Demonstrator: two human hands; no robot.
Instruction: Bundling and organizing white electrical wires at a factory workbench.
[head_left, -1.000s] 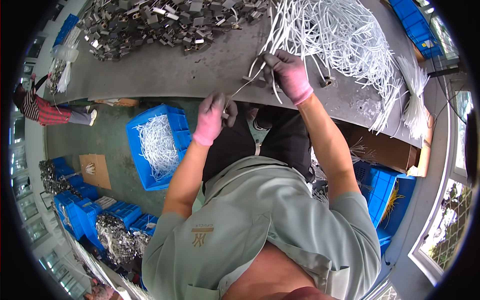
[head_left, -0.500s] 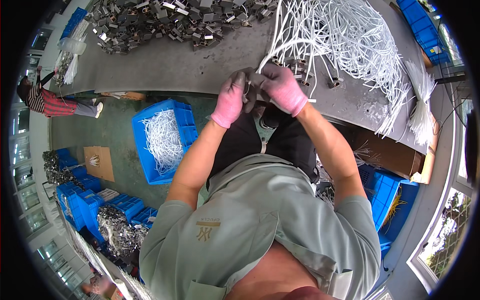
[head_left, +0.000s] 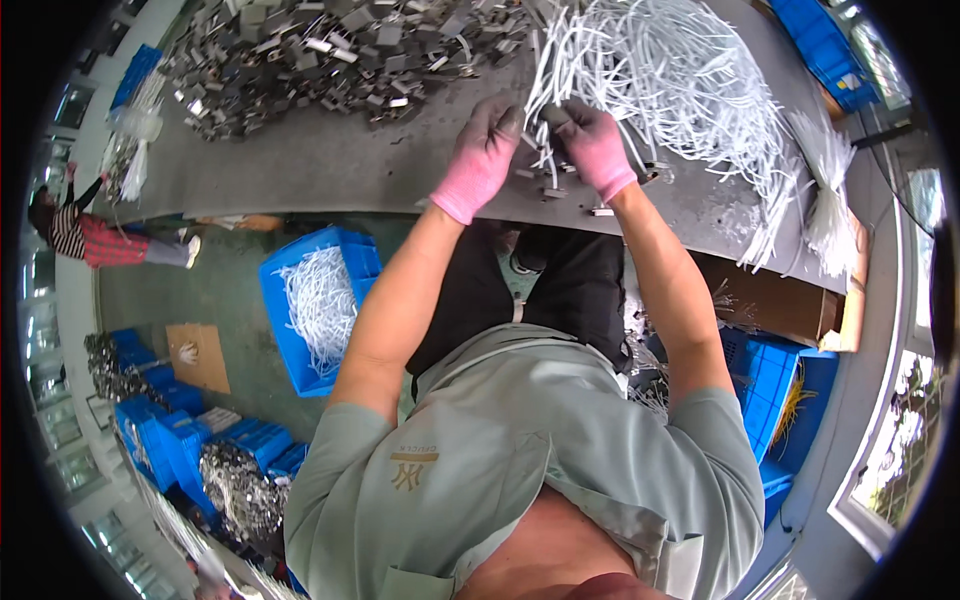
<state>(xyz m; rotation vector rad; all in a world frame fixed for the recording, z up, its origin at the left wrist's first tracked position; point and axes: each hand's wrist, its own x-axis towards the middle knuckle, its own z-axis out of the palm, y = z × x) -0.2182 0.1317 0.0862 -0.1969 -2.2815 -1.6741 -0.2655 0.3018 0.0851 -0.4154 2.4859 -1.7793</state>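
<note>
Both my hands wear pink gloves with dark grey fingers and are raised over the grey worktable [head_left: 390, 170]. My left hand [head_left: 480, 160] is at the near edge of the cable pile, its fingers drawn together against the thumb; what they hold, if anything, is hidden. A short way to the right, my right hand [head_left: 594, 148] pinches at the white cables [head_left: 680, 110], fingertips among the loose ends. Several cable ends hang between the two hands. Below them lie small metal-and-dark connector pieces [head_left: 553, 191] on the table, close to its front edge.
A heap of dark grey block-shaped parts [head_left: 330, 55] covers the far left of the table. On the floor at left stands a blue crate [head_left: 283, 335] of white cables. Blue bins [head_left: 765, 390] stand at right. Another person [head_left: 80, 228] is at the far left.
Both hands were together near the table's front edge, working on a white cable. Now they are apart and farther over the table, the right one at the cable pile.
</note>
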